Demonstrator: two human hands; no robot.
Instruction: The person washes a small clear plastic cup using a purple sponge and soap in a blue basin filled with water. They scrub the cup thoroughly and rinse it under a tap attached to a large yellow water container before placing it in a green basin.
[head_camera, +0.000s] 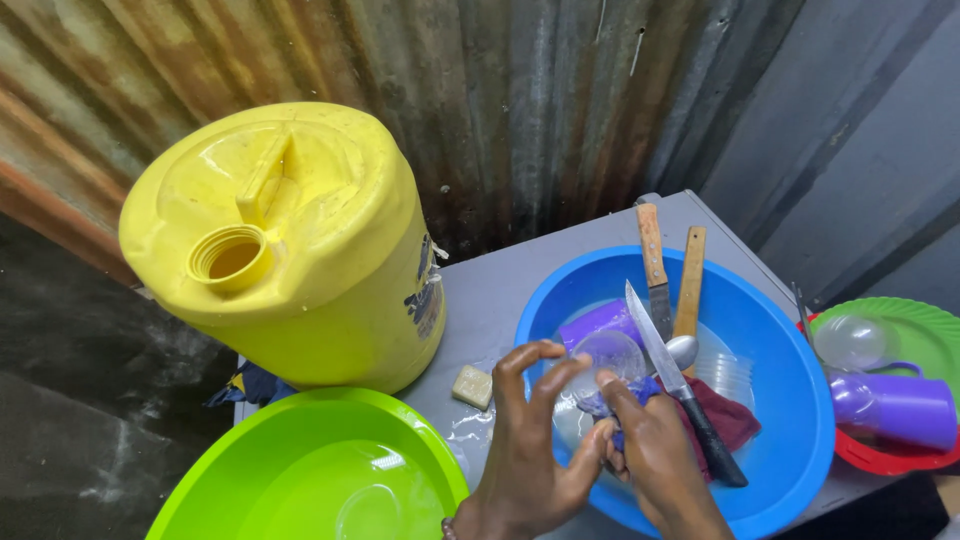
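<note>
My left hand (527, 440) curls around a clear drinking glass (610, 358), holding it tilted over the blue basin (800, 400). My right hand (660, 455) presses a blue cloth (640, 392) against the glass from below. Inside the basin lie a black-handled knife (680, 385), a wooden-handled knife (654, 268), a wooden utensil (689, 282), a spoon (683, 349), a purple cup (598, 322), a dark red cloth (728, 412) and water.
A large yellow jerrycan (290, 250) with an open mouth stands at the left. A green basin (310, 470) with water sits in front of it, a small bar of soap (472, 386) between. At right, a green plate (925, 335) on a red plate holds a purple mug (895, 408) and a glass. Corrugated metal wall behind.
</note>
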